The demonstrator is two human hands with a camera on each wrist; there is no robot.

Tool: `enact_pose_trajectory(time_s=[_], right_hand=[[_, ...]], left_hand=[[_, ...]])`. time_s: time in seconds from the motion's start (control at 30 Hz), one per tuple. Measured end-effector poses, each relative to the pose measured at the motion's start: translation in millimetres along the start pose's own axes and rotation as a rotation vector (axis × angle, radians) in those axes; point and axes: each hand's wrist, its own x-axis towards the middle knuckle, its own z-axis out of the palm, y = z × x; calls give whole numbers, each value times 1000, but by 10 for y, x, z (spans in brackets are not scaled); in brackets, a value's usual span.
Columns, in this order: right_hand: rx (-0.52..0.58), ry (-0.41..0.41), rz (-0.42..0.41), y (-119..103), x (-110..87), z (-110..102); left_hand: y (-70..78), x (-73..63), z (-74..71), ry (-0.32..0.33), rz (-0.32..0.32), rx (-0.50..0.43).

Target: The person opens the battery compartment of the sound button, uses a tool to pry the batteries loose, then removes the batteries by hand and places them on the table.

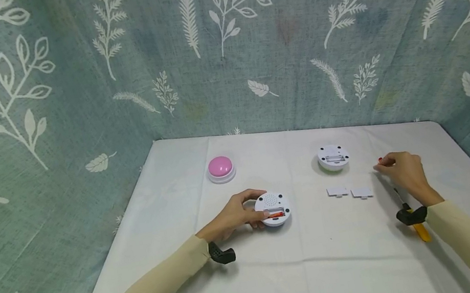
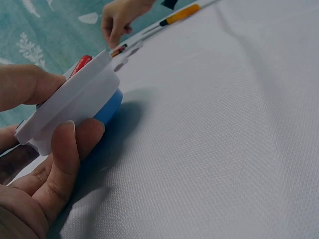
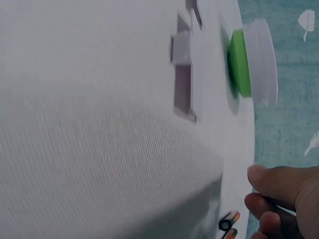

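Note:
My left hand (image 1: 238, 213) grips a round white push-button device (image 1: 270, 199) turned bottom up. Its blue dome (image 2: 110, 107) faces the table. A red battery (image 1: 276, 215) sits in the uncovered battery compartment, and the left thumb lies at the compartment's edge. At the right, my right hand (image 1: 407, 173) is low over the table with fingers loosely bent. Small batteries (image 3: 228, 221) lie just under its fingertips in the right wrist view; no battery is visible between thumb and forefinger there. A second upturned white device (image 1: 331, 152), green beneath, stands to the left of this hand, its compartment uncovered.
Two white battery covers (image 1: 361, 192) lie mid-right on the white cloth. A screwdriver (image 1: 421, 232) with a yellow handle lies under the right wrist. A pink-domed button (image 1: 220, 166) stands upright at the back left. A patterned green curtain (image 1: 264, 95) hangs behind the table.

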Motion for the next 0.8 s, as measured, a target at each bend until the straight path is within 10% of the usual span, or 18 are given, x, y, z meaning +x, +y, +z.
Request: enact_pose_trajectory(time_s=[0.8], right_hand=[[167,-198,-241,-962,-241,322]], left_hand=[[6,22,10,-6,6,7]])
